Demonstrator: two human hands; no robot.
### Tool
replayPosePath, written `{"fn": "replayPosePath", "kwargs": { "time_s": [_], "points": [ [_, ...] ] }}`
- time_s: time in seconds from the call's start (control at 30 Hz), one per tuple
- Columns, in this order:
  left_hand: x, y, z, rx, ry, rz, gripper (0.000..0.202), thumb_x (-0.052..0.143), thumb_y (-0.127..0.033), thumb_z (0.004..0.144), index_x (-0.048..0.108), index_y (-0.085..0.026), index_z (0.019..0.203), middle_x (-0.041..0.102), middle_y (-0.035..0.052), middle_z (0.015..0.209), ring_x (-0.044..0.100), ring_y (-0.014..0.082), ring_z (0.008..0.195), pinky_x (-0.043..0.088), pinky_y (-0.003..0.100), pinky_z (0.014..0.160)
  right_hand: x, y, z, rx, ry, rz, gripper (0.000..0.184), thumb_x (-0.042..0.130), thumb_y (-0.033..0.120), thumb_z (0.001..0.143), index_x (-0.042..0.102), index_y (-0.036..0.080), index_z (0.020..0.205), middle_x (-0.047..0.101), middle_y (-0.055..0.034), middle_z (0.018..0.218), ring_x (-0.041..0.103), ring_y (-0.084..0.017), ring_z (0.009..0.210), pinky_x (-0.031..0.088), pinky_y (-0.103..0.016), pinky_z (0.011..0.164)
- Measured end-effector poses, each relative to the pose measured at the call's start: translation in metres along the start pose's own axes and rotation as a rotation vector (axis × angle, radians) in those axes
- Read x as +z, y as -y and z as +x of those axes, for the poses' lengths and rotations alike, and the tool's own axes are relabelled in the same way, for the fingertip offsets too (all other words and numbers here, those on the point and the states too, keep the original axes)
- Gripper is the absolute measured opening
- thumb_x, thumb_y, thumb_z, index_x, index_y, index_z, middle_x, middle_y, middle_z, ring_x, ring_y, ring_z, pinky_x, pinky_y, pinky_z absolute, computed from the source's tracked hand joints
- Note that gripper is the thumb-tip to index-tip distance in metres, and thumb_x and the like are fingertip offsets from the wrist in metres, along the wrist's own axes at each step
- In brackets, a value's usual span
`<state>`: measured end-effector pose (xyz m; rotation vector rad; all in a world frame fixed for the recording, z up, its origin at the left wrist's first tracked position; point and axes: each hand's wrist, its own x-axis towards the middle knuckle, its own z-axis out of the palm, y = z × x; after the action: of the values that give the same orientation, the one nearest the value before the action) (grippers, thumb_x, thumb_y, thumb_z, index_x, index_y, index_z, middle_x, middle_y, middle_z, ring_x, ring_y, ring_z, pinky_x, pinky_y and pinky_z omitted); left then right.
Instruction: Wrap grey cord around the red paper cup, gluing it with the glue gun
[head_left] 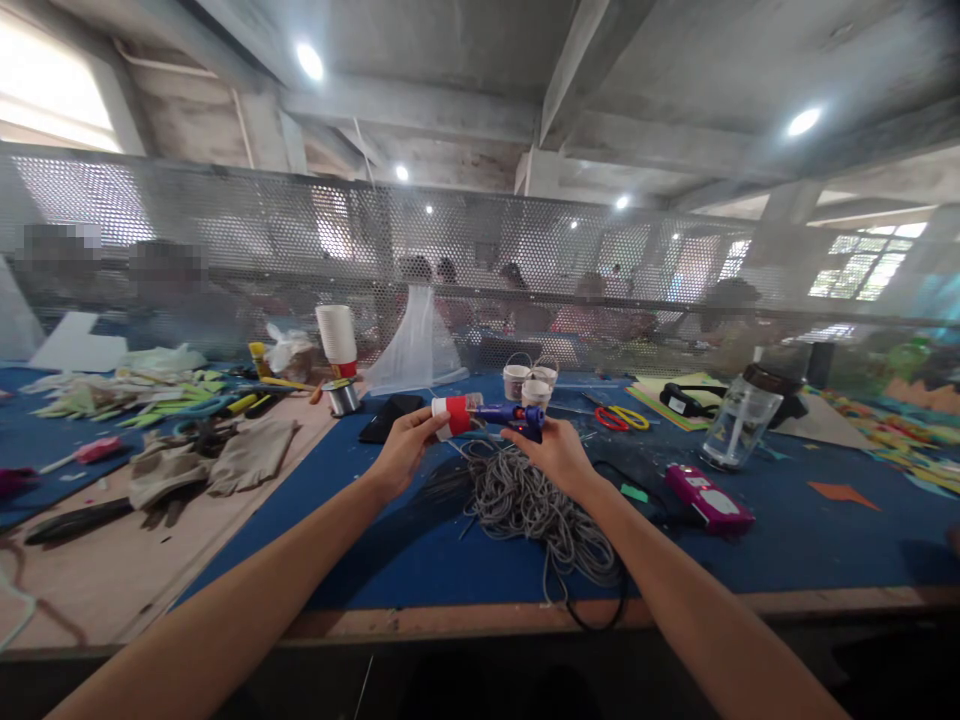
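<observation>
Red-and-white cup (454, 415) lies on its side in the air, over the blue mat (360, 575), near the middle of my view. My left hand (405, 450) grips its left end with thumb and fingers. My right hand (559, 445) is wrapped round a blue glue gun (510, 412), and its nose points at the right end of the cup. From far off, I can't tell if they touch.

Just under my right hand is a messy heap of gray cord (525, 495). It spreads down close to the front edge of the table (375, 622). Left of the heap, a wide patch of blue mat gives my left arm room, and more blue shows right of my right arm.

Past the cup are small white pails (535, 393), close together. Left of them stands a tall stack of cups (335, 335). On the right are red and yellow scissors (622, 417), a clear bottle (739, 420) and a purple box (709, 498) with a pale picture. A black gadget (697, 398) has a white label (676, 407), but its writing is too small for me to read
</observation>
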<state>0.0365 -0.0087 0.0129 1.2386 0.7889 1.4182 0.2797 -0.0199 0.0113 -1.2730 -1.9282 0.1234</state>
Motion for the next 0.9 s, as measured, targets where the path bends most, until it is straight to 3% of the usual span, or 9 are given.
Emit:
{"fn": "replayPosePath", "kwargs": {
  "time_s": [0.23,0.9],
  "points": [
    [0.0022,-0.0027,-0.001,-0.009,-0.016,0.0,0.037,0.085,-0.041,0.067,0.08,-0.013,0.091,0.078,0.0109,0.089,0.067,0.0214,0.077,0.049,0.032,0.076,-0.0018,0.0014,-0.0002,-0.023,-0.025,-0.048,0.034,0.065,0.056,0.088,0.075,0.024,0.079,0.065,-0.0019,0.052,0.065,-0.023,0.057,0.045,-0.03,0.058],
    [0.0012,-0.0015,-0.0007,-0.019,-0.019,-0.001,0.035,0.084,-0.04,0.069,0.081,-0.014,0.093,0.079,0.0104,0.089,0.067,0.0209,0.076,0.049,0.033,0.077,-0.0004,-0.0039,-0.0001,-0.074,-0.036,-0.143,0.037,0.061,0.057,0.091,0.076,0.023,0.087,0.072,-0.0054,0.068,0.068,-0.024,0.065,0.041,-0.029,0.06]
  ]
}}
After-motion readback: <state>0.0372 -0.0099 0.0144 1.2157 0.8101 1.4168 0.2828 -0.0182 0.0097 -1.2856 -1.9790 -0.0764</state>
